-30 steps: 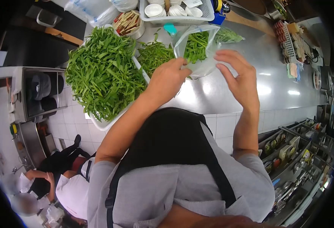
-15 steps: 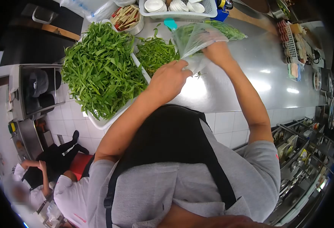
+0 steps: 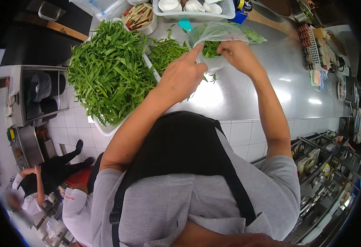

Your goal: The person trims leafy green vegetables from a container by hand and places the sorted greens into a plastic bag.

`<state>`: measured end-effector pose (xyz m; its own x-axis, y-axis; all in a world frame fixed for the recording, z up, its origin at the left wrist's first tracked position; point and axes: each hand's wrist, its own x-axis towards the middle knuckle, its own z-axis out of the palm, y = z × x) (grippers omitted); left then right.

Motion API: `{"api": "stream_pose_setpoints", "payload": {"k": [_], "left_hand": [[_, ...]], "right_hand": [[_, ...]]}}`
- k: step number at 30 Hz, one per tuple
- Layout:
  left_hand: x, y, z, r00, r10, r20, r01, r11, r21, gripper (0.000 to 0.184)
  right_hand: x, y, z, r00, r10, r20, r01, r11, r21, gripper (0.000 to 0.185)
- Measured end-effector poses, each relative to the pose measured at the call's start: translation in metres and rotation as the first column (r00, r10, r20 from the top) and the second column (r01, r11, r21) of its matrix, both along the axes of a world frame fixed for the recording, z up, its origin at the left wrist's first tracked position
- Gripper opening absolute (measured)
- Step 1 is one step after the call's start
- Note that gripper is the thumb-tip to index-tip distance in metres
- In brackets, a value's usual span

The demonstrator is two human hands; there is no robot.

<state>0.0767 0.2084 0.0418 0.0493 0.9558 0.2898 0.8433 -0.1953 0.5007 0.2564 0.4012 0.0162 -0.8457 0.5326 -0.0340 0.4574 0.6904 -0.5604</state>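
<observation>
My left hand (image 3: 184,74) pinches the near left edge of a clear plastic bag (image 3: 219,64) on the steel counter. Green leaves (image 3: 210,50) show inside the bag. At the bag's mouth is my right hand (image 3: 239,55), its fingers curled; what they hold, if anything, is hidden. Left of the bag lies a loose pile of green leaves (image 3: 166,53). A larger heap of leafy greens (image 3: 110,74) fills a white tub (image 3: 106,131) at the left. A few small sprigs lie beside my left hand.
Behind the greens stand a round container of wrapped sticks (image 3: 137,16) and a grey basket (image 3: 197,15) of white dishes. A teal object (image 3: 185,24) lies near the bag. A white rack (image 3: 313,49) is at the right. Two people (image 3: 38,187) are at the lower left.
Over the last second my right hand went from open beside the bag to inside it, then drew back to its mouth with curled fingers. My left hand stayed at the bag's edge.
</observation>
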Motion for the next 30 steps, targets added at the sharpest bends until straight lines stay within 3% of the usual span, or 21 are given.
{"api": "stream_pose_setpoints", "payload": {"k": [2,5,8,11,14,17,20,30], "left_hand": [[0.001,-0.001,-0.001,1.000,-0.003,-0.001,0.003,1.000,0.007,0.012],[0.002,-0.002,-0.001,1.000,-0.007,0.001,0.007,1.000,0.010,0.013],[0.003,-0.003,-0.002,1.000,-0.010,0.015,0.010,1.000,0.008,0.015],[0.002,-0.004,0.002,1.000,0.001,0.029,-0.002,1.000,0.021,0.017],[0.004,-0.002,0.006,0.997,0.024,0.072,-0.029,0.998,0.062,0.019],[0.011,0.005,0.016,0.993,0.032,0.118,-0.043,0.995,0.090,0.020],[0.014,0.012,0.021,0.994,0.015,0.110,-0.026,0.995,0.101,0.020],[0.037,0.055,0.021,0.980,-0.080,0.184,0.082,0.997,-0.002,0.025]], "right_hand": [[-0.001,-0.004,-0.013,0.998,0.058,0.012,-0.059,0.989,0.132,0.021],[-0.006,-0.011,-0.025,0.994,-0.069,0.080,0.058,0.989,0.133,0.022],[-0.006,-0.014,-0.033,0.993,-0.072,0.088,0.053,0.978,0.200,0.020],[0.000,-0.004,-0.039,0.992,-0.105,-0.075,0.120,0.965,0.233,0.020],[0.006,0.001,-0.007,0.973,-0.191,-0.134,0.194,0.981,0.017,0.019],[0.017,0.011,-0.002,0.923,-0.322,-0.213,0.291,0.942,-0.166,0.017],[0.025,0.024,-0.014,0.850,-0.397,-0.346,0.274,0.895,-0.354,0.020],[0.031,0.031,-0.003,0.782,-0.504,-0.366,0.292,0.816,-0.500,0.017]]}}
